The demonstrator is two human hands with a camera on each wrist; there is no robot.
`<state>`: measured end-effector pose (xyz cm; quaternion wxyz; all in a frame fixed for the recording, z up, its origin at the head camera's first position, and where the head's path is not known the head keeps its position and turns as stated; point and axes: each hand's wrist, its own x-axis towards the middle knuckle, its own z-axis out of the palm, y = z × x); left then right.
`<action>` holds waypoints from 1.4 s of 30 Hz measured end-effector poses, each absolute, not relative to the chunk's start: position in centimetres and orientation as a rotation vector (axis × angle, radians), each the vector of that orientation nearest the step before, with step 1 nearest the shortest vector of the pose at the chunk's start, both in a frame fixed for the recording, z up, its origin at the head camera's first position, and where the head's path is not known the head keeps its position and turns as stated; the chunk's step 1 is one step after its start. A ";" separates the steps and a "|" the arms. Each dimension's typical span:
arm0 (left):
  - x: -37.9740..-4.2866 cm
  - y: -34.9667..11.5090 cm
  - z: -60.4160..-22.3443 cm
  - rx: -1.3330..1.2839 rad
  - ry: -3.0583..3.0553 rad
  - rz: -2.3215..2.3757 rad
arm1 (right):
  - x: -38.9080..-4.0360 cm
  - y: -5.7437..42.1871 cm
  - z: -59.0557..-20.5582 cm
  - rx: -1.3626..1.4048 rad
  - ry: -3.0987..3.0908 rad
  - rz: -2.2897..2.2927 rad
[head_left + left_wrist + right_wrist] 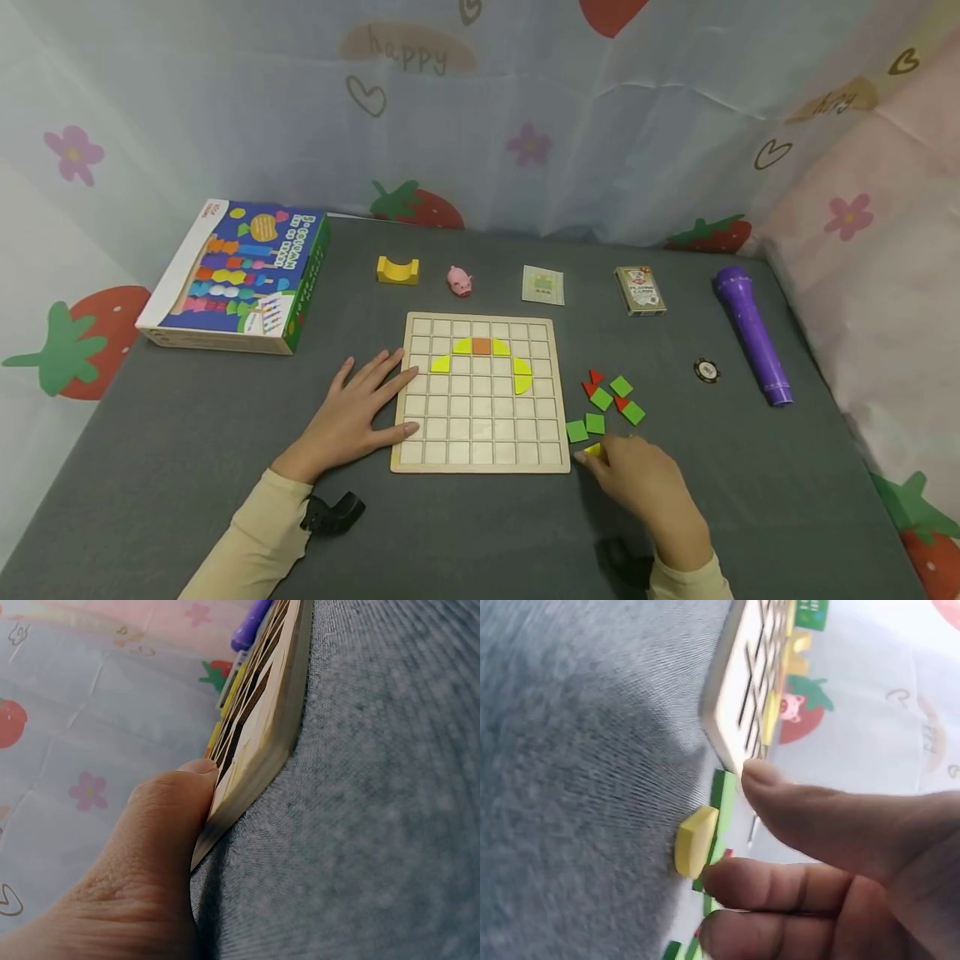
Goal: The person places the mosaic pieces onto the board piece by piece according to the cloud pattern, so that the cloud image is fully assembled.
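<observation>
A square wooden grid board lies on the grey cloth. Several yellow quarter-round pieces and one orange square sit in its cells, forming a broken arc. My left hand rests along the board's left edge, fingers spread; its thumb touches the rim in the left wrist view. By the board's lower right corner is my right hand, thumb and fingers apart around a loose yellow piece, which still lies on the cloth. Green squares and red triangles lie just beyond that hand.
Behind the board stand a yellow arch block, a pink pig, a pattern card and a playing-card box. A game box is at left; a round chip and purple flashlight are at right.
</observation>
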<state>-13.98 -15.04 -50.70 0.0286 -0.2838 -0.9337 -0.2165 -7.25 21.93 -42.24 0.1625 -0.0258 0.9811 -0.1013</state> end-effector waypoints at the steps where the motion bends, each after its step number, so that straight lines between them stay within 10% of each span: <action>1: -14.0 -15.1 -50.7 -0.876 -2.880 -0.667 | -7.2 21.9 -42.1 -0.084 2.806 -0.304; 42: -13.9 -15.2 -50.3 -0.947 -2.922 -0.613 | -8.7 19.5 -42.4 -0.518 2.877 -0.448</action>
